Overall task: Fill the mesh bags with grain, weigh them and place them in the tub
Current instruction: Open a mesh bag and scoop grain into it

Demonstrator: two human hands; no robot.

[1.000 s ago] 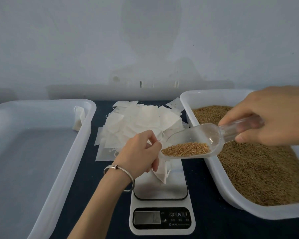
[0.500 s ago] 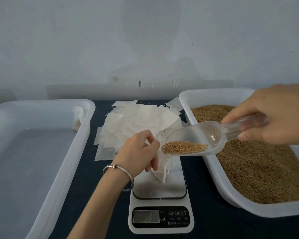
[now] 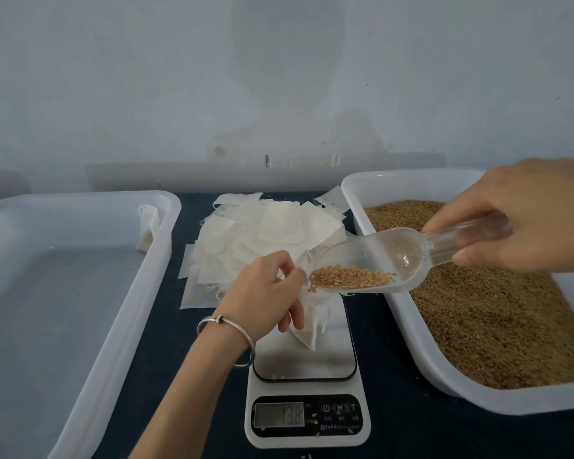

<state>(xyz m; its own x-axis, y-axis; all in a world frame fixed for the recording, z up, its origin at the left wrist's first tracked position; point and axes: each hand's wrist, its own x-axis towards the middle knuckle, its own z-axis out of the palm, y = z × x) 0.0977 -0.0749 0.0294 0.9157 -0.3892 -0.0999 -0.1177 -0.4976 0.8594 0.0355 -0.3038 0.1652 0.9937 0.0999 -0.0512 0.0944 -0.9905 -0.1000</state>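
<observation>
Left hand (image 3: 265,293) pinches the mouth of a white mesh bag (image 3: 307,326), fingers curled round its top edge, and the bag hangs down onto the plate of the scale (image 3: 307,366), whose display is lit. A metal bracelet (image 3: 227,336) sits on that wrist. Right hand (image 3: 527,217) grips the handle of a clear plastic scoop (image 3: 378,260), tilted down toward the bag's opening, with a small heap of grain (image 3: 352,276) lying at its lip. Behind the scale a pile of empty bags (image 3: 265,233) lies on the dark surface (image 3: 186,376). To the right stands the grain tub (image 3: 478,402), well filled. To the left, the other tub (image 3: 140,279) holds one filled bag (image 3: 148,230) leaning against its far right corner
</observation>
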